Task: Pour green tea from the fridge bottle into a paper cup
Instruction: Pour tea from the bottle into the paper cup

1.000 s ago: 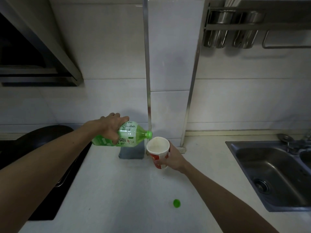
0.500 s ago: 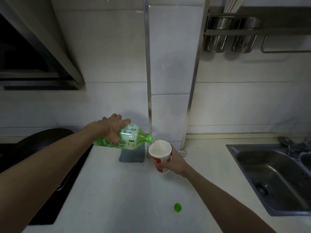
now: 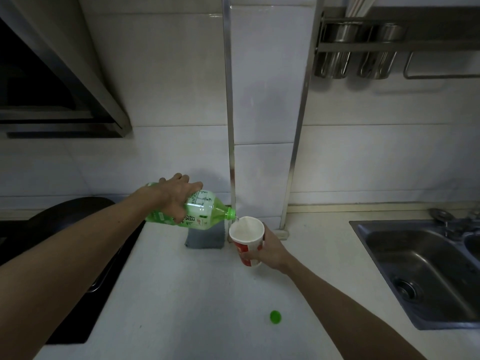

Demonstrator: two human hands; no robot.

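My left hand (image 3: 174, 197) grips the green tea bottle (image 3: 205, 213) from above. The bottle lies almost level, its open neck tipped down to the right, right at the rim of the paper cup (image 3: 247, 239). A thin stream of liquid runs from the neck into the cup. The cup is white inside with a red and white outside, and my right hand (image 3: 267, 252) holds it by its right side, tilted toward the bottle, just above the white counter (image 3: 181, 307). The bottle's green cap (image 3: 275, 317) lies loose on the counter, nearer to me.
A grey cloth (image 3: 205, 239) lies against the wall behind the bottle. A black hob with a dark pan (image 3: 67, 219) is at the left. A steel sink (image 3: 426, 268) is at the right. Steel utensil holders (image 3: 358, 50) hang on the wall, and a range hood (image 3: 59, 100) juts out upper left.
The bottle's neck has dipped lower and closer to the cup's rim, and liquid now flows from it. My right hand has kept the cup in about the same place.
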